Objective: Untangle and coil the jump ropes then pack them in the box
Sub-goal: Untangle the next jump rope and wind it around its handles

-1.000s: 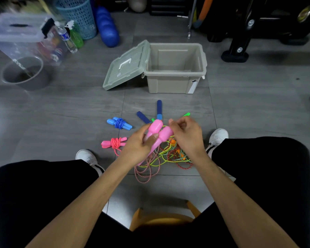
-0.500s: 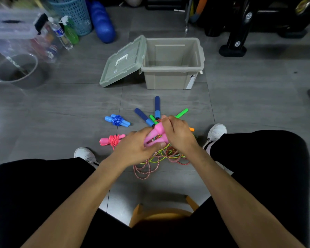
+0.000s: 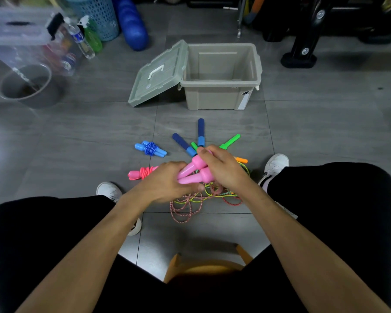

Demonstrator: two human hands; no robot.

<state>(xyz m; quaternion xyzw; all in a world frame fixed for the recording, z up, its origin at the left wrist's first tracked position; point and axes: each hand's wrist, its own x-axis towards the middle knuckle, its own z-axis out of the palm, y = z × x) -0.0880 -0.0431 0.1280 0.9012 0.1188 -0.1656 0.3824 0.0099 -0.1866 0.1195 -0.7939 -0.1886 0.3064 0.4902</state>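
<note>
Right now both forearms reach forward and down between the knees of a seated person, and the hands meet over a tangle of ropes on the floor. The left hand lies palm down, its grip clamped on the narrow ends of two pink handles, thumb beneath them. The right hand comes in from the other side, its grip closed over the thick ends of the same two handles, fingers curled on top. The handles lie side by side, touching, tilted up toward the far right.

Below the hands the tangle holds several cords: one pink-and-white striped, one yellow-green, one red; more cannot be told apart. Sticking out of it beyond the hands are two dark blue handles, two green handles, one mostly hidden, and one orange handle at the right.

Two ropes are already coiled and lie apart to the left: one blue bundle, and nearer, one coral bundle, touching or just behind the left hand.

One grey box stands farther away, open, nothing visible inside, with its lid leaning against its left side.

Two white shoes sit either side of the tangle. An orange stool edge shows between the thighs.
</note>
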